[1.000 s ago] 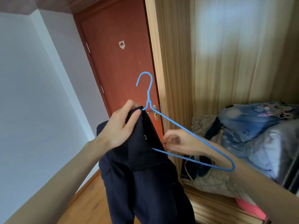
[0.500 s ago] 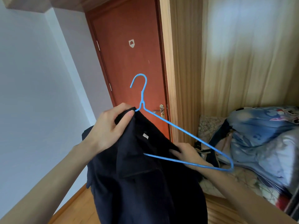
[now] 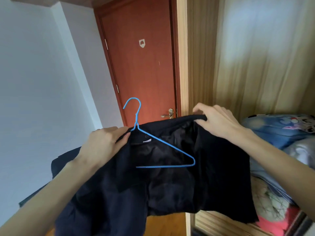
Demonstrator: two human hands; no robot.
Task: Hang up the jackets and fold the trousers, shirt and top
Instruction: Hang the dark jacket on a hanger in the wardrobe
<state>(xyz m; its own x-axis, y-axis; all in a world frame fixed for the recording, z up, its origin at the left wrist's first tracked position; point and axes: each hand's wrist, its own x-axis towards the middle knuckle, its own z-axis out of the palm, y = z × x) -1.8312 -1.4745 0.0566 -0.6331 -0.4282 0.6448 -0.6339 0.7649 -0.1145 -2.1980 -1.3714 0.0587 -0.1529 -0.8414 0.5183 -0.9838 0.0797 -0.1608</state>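
A dark navy jacket is spread in front of me, its shiny black lining facing me. A blue wire hanger lies inside it, hook upward, with its left half hidden under the cloth. My left hand grips the jacket's collar right at the base of the hanger's hook. Up at the right, my right hand pinches the jacket's upper edge and holds it out wide.
A red-brown door with a brass handle stands shut behind the jacket. To its right is an open wooden wardrobe, with piled bedding and clothes on its shelf. A pale wall fills the left.
My right hand left the hanger's bottom bar, rose and took the jacket's upper edge, opening the jacket out to the right. The hanger's right arm now lies inside the jacket.
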